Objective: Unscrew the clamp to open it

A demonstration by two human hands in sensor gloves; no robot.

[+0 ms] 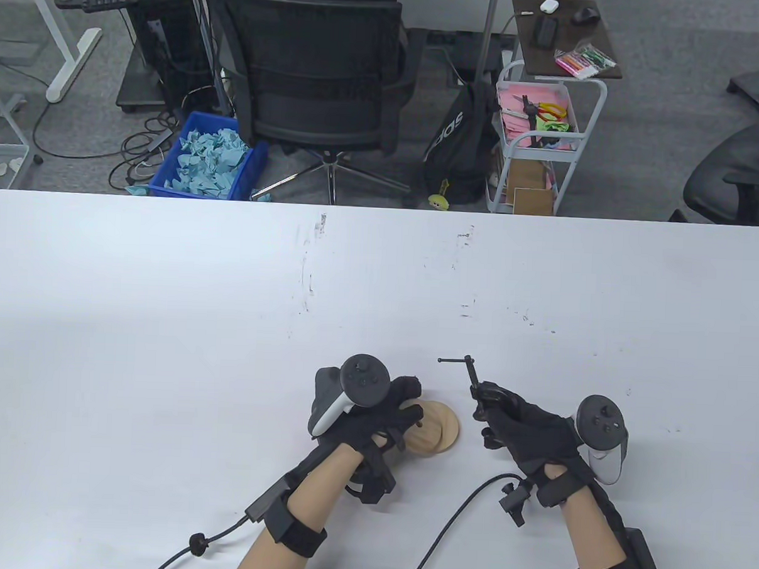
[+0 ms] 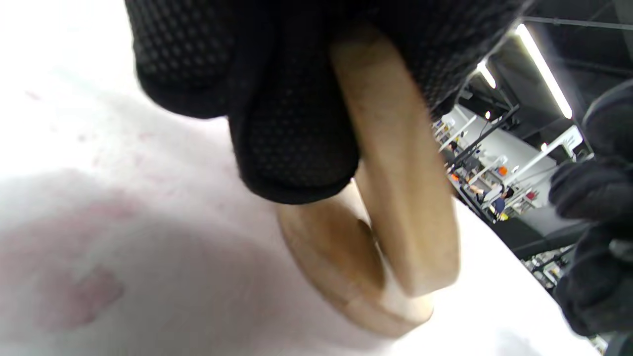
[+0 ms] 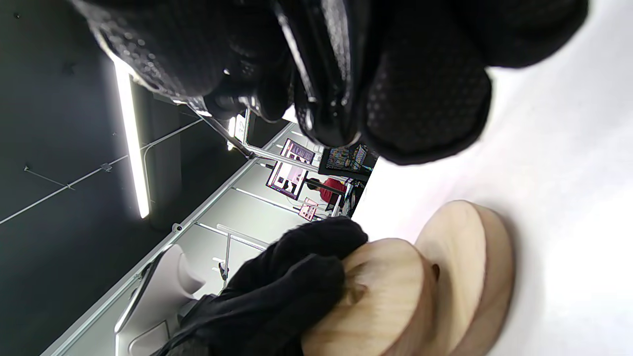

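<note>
My right hand (image 1: 488, 416) grips a small black metal clamp (image 1: 475, 389) and holds it off the table. Its screw with the thin crossbar handle (image 1: 456, 361) sticks out up and to the left. In the right wrist view the glossy black clamp body (image 3: 326, 74) sits between my fingers. My left hand (image 1: 411, 415) holds two round wooden discs (image 1: 441, 428) that rest on the white table (image 1: 164, 325). The discs stand apart from the clamp. They also show in the left wrist view (image 2: 400, 198) and in the right wrist view (image 3: 465, 267).
Glove cables (image 1: 450, 526) trail over the table near its front edge. Faint scuff marks (image 1: 307, 275) dot the table's middle. Beyond the far edge stand an office chair (image 1: 319, 74), a blue bin (image 1: 209, 157) and a white cart (image 1: 537, 140).
</note>
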